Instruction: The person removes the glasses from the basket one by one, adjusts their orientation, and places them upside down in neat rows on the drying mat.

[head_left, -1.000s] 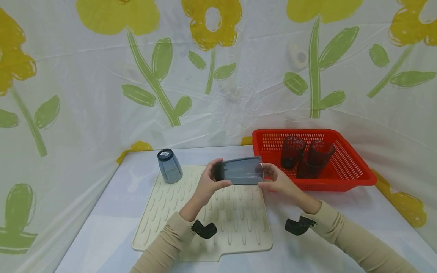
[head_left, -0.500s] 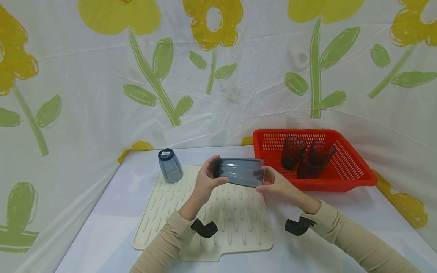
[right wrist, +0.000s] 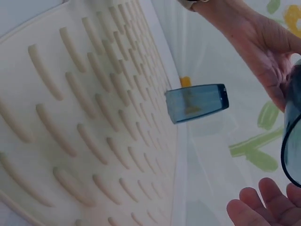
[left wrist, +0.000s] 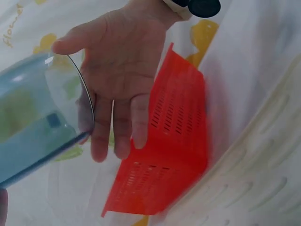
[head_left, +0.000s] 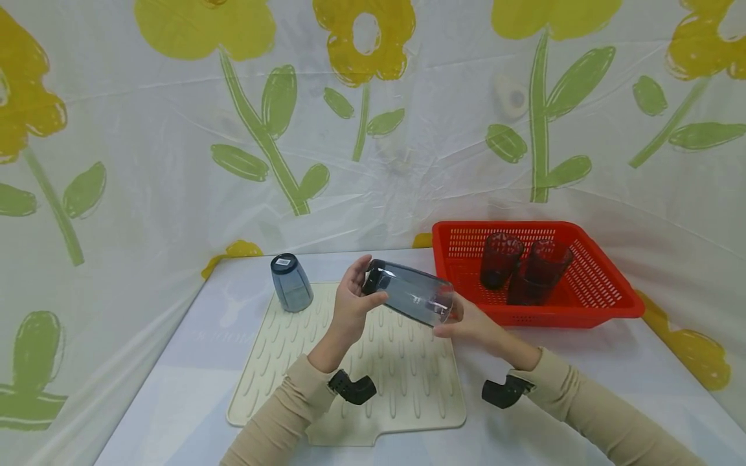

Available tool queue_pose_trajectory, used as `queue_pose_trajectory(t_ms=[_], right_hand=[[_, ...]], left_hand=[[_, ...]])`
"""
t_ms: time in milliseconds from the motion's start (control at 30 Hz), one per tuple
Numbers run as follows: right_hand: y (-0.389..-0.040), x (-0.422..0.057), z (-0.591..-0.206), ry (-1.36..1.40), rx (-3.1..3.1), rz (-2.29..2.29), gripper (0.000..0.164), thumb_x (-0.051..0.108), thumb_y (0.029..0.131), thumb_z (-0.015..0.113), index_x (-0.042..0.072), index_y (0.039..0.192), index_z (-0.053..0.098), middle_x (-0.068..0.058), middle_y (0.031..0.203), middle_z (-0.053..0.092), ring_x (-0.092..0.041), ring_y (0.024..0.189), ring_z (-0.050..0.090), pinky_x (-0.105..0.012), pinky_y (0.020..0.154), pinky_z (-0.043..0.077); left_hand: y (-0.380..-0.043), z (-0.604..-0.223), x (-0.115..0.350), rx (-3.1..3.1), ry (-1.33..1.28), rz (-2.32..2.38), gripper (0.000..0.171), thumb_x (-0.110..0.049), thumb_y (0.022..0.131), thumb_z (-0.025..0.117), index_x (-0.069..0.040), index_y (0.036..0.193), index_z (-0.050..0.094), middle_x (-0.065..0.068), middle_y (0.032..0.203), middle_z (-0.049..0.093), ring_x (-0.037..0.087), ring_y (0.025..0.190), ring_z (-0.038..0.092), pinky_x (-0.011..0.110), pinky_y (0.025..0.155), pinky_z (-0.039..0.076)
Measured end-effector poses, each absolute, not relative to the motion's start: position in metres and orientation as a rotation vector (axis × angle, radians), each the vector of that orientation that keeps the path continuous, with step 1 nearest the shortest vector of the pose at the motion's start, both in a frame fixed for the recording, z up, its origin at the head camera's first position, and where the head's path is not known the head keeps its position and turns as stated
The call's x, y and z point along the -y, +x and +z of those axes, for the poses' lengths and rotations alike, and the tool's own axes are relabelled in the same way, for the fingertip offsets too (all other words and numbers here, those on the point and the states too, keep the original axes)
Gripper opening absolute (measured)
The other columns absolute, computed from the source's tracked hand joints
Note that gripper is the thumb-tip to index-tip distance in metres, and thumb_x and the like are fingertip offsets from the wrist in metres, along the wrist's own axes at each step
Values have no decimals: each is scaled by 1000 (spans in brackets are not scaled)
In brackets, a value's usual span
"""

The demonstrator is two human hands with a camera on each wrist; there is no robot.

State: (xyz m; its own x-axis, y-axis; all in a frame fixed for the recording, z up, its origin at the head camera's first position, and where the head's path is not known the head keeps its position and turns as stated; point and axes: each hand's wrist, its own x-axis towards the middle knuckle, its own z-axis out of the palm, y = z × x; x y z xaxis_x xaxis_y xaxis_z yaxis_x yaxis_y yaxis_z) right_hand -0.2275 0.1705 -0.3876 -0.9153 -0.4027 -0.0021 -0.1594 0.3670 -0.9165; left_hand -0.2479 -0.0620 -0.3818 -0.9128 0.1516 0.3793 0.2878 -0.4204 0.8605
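Glass [head_left: 408,291] newly tipped base-high over the mat [head_left: 408,395], apparently mid-turn
Left hand [head_left: 351,304] pinches base, right hand [head_left: 476,329] rim

Your right hand [left wrist: 117,70], palm in view: thumb tip at mouth rim of tilted, see-through blue glass tumbler [left wrist: 33,113], index finger partly behind rim, other three fingers straight, pointing down. Tumbler cut off by left edge; sliver of your left hand [left wrist: 3,207] just below it. Beyond your right fingertips, red perforated plastic basket [left wrist: 190,136]. Farther right, cream mat [left wrist: 268,174] with raised oblong ridges. Rounded black device [left wrist: 204,6] at top edge, beside your cuff [left wrist: 178,8].
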Motion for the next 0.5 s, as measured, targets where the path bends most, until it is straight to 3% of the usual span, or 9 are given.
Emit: queue_pose_trajectory(t_ms=[200, 400, 500], right_hand=[[-228, -179, -389, -585, -2389, -1579, 72, 21, 78, 70, -3, 133, 32, -23, 129, 44, -37, 114, 46, -45, 96, 42], [-232, -189, -387, -658, -2439, -1577, 68, 21, 79, 70, -3, 132, 33, -24, 132, 42, -42, 120, 42, -52, 96, 38], [-234, -194, -386, -678, -2500, -1530, 67, 22, 79, 71, -1, 131, 35, -21, 130, 44, -38, 117, 45, -52, 95, 40]], left_hand=[[-249, -379, 63, 1701, -605, -2466, 113, -43, 51, 85, 8, 136, 30, 13, 129, 43, 7, 105, 52, 18, 83, 47], [-251, -378, 68, 1827, -573, -2384, 111, -46, 50, 85, 6, 134, 35, 20, 130, 42, 6, 103, 53, 18, 83, 47], [-252, -377, 72, 1876, -565, -2365, 103, -40, 53, 86, 5, 133, 37, 21, 128, 44, 8, 102, 54, 19, 82, 48]])
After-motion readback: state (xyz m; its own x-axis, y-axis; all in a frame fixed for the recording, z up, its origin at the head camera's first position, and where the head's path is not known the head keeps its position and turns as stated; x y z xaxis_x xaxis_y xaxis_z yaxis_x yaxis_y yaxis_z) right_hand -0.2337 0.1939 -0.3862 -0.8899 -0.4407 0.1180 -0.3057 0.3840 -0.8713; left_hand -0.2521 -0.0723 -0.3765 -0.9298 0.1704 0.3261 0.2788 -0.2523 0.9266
